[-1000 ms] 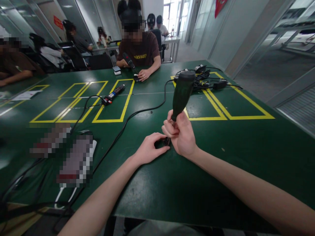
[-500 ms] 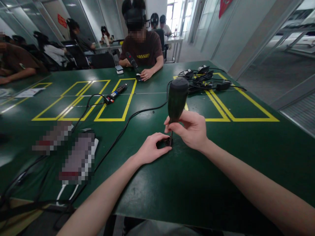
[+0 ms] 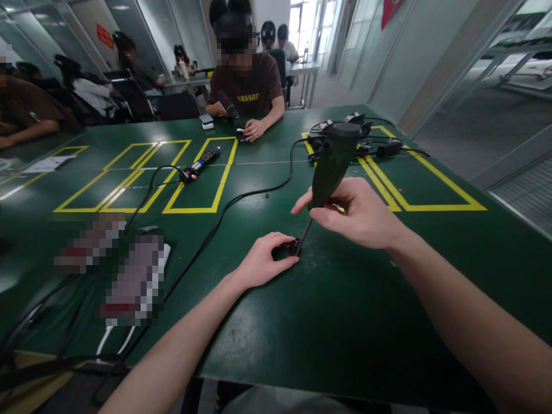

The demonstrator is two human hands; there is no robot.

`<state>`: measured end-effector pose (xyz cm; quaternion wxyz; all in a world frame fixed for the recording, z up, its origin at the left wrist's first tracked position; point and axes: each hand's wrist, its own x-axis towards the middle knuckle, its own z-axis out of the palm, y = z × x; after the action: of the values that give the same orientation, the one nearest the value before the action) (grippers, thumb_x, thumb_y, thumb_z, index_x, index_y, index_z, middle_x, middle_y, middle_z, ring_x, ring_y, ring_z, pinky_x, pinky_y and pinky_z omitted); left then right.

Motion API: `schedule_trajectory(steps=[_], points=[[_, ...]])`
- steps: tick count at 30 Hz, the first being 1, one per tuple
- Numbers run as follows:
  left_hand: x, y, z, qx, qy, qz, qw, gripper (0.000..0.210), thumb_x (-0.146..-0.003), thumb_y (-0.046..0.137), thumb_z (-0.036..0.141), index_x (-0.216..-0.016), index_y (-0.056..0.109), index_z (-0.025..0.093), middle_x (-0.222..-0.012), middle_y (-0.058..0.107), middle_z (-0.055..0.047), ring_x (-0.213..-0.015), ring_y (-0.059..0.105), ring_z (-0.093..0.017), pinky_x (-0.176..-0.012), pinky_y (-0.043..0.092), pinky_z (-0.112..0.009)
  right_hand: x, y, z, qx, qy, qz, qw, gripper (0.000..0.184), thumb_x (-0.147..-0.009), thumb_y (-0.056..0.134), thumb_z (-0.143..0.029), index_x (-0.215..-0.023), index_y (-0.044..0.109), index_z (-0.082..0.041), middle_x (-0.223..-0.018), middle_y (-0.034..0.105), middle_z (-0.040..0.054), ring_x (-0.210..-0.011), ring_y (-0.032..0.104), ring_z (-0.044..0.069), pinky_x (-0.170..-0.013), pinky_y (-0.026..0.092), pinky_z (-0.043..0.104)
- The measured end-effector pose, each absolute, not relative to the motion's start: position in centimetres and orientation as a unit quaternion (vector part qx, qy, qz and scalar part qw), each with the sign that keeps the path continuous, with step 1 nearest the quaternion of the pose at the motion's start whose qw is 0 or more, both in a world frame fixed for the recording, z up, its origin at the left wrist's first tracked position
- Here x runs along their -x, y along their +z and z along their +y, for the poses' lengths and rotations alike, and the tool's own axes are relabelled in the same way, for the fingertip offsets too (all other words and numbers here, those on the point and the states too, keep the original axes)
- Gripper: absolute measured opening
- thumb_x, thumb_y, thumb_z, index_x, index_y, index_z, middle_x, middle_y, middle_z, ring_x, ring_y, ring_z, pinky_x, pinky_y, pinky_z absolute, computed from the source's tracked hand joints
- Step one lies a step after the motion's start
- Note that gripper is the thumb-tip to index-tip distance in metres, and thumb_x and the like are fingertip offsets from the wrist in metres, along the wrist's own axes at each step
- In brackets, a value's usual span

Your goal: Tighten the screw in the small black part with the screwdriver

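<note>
My right hand (image 3: 353, 210) grips a screwdriver (image 3: 334, 164) by the lower end of its thick dark handle. The tool leans to the right, and its thin shaft slants down to a small dark round part (image 3: 294, 246) on the green table. Whether the tip touches that part or rests beside it, I cannot tell. My left hand (image 3: 267, 259) lies on the table with thumb and fingers closed around the small part, pinching it from the left side. The part's left side is hidden in that grasp.
A black cable (image 3: 235, 200) crosses the table left of my hands. Two blurred boxes (image 3: 133, 276) lie at the left, a wired tool (image 3: 202, 164) beyond them. Tangled black cables (image 3: 379, 144) sit at the back right. Opposite, a co-worker (image 3: 245, 80) holds a power tool.
My right hand has moved right and slightly up, tilting the screwdriver from nearly upright to leaning right. More of the small round part shows. My left hand stays in place.
</note>
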<state>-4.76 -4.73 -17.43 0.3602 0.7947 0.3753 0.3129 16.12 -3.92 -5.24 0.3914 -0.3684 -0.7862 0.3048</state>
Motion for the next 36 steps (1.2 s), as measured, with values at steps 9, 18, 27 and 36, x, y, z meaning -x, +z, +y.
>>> schedule_trajectory(steps=[9,18,27,36], points=[[4.8,-17.7,-4.7,-0.796,0.313,0.374,0.358,0.027,-0.088,0.079,0.029,-0.111,0.074,0.017,-0.108,0.077,-0.007,-0.1,0.071,-0.021,-0.096,0.055,-0.036,-15.3,-5.0,-4.5,0.408,0.231,-0.801,0.372,0.042,-0.094,0.066,-0.048,-0.067,0.071,-0.016,-0.063,0.062,0.001,-0.055,0.046,0.011,-0.054,0.029,0.03],[4.7,-17.6,-4.7,-0.793,0.312,0.378,0.362,0.025,-0.088,0.078,0.029,-0.11,0.074,0.018,-0.111,0.078,-0.007,-0.101,0.072,-0.022,-0.097,0.055,-0.037,-15.9,-5.0,-4.6,0.407,0.005,-0.86,0.309,0.058,-0.104,0.045,-0.058,-0.069,0.066,-0.017,-0.066,0.064,0.0053,-0.06,0.054,0.016,-0.059,0.026,0.031],[4.8,-17.5,-4.7,-0.791,0.315,0.374,0.367,0.027,-0.088,0.078,0.031,-0.111,0.074,0.018,-0.111,0.079,-0.007,-0.103,0.071,-0.022,-0.097,0.055,-0.038,-15.6,-5.1,-4.8,0.415,0.059,-0.847,0.326,0.051,-0.101,0.048,-0.056,-0.071,0.067,-0.018,-0.071,0.068,0.0067,-0.066,0.058,0.019,-0.063,0.033,0.032],[4.7,-17.5,-4.7,-0.796,0.312,0.375,0.359,0.027,-0.088,0.077,0.031,-0.111,0.074,0.018,-0.111,0.079,-0.008,-0.103,0.071,-0.023,-0.097,0.054,-0.037,-15.3,-4.7,-5.3,0.432,0.086,-0.836,0.328,0.056,-0.099,0.052,-0.062,-0.065,0.063,-0.019,-0.062,0.06,0.0044,-0.06,0.051,0.016,-0.061,0.029,0.031]])
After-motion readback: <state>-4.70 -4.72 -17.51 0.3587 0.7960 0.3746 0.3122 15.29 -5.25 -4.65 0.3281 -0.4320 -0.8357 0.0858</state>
